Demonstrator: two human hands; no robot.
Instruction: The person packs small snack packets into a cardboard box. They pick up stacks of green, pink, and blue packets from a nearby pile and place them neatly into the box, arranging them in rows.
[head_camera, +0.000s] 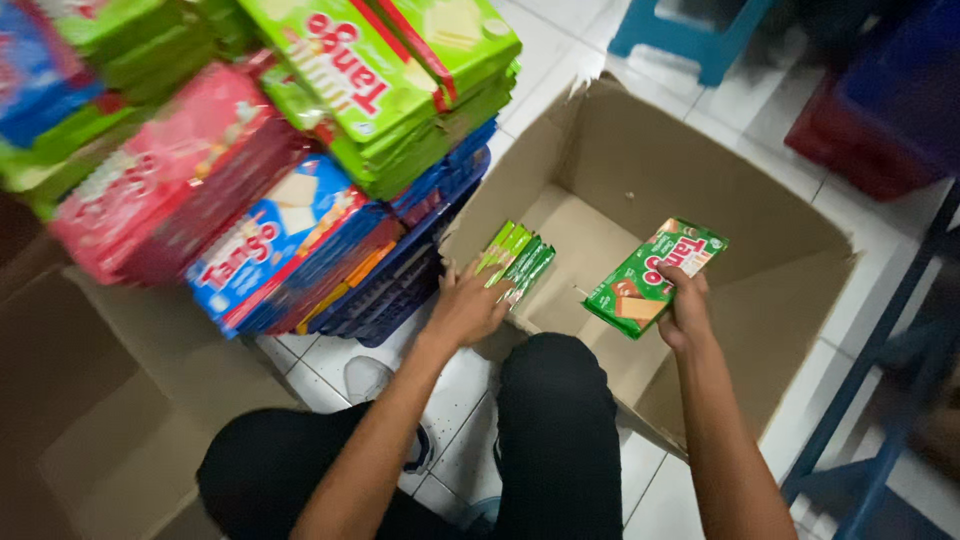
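Observation:
My left hand (467, 303) grips a few thin green snack packets (514, 258) held edge-up, inside the near left corner of an open cardboard box (640, 150). My right hand (685, 305) holds a flat green wafer packet (650, 275) above the inside of the same box, tilted with its face up. The box floor beneath both hands is bare cardboard. My knee in black trousers (555, 420) rests against the box's near wall.
A blue plastic basket (400, 285) to the left holds stacked blue, pink and green wafer packs (290, 150). Another cardboard box (90, 400) lies at the lower left. A blue stool (690, 35) and a red crate (860, 140) stand beyond the box on white floor tiles.

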